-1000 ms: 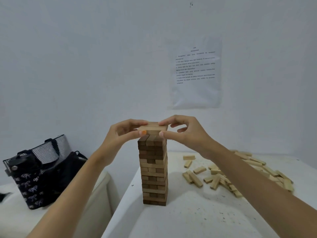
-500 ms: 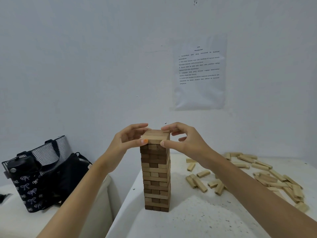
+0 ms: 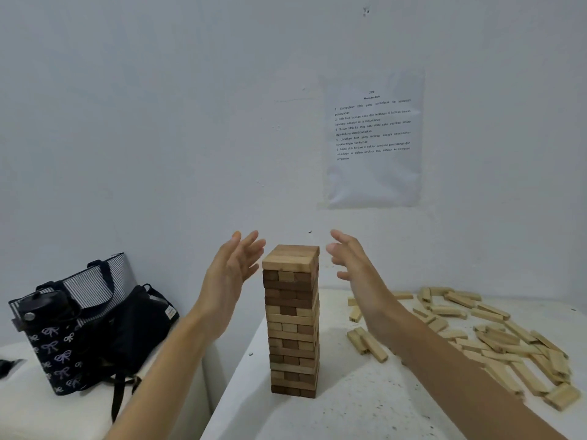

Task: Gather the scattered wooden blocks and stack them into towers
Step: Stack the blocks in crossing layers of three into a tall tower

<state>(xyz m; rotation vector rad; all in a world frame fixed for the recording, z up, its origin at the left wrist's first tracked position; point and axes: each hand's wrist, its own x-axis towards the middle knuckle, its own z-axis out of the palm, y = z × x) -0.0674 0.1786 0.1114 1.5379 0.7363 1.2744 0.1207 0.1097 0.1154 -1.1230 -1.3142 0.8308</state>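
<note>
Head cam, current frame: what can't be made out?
Head view only:
- Wall sheet: print too small to read.
- Loose blocks: right forearm covers part of the pile, so no full count.
- Tower: back faces turned away from the camera.
- Bag: contents hidden by its own walls.
- Left hand, right hand: fingertips slightly blurred.

the block tower point(image 3: 292, 322) stands upright near the left edge of the white table point(image 3: 333, 417), many layers tall, each layer of three blocks set crosswise to the one below. its wood mixes dark brown and pale tan pieces, with more dark ones in the upper part, and the top layer point(image 3: 290, 258) is pale and sits flush. to its right the loose wooden blocks point(image 3: 495, 341), all pale, lie jumbled across the table, some overlapping, apart from the tower; two blocks point(image 3: 367, 342) lie side by side nearest it.
</note>
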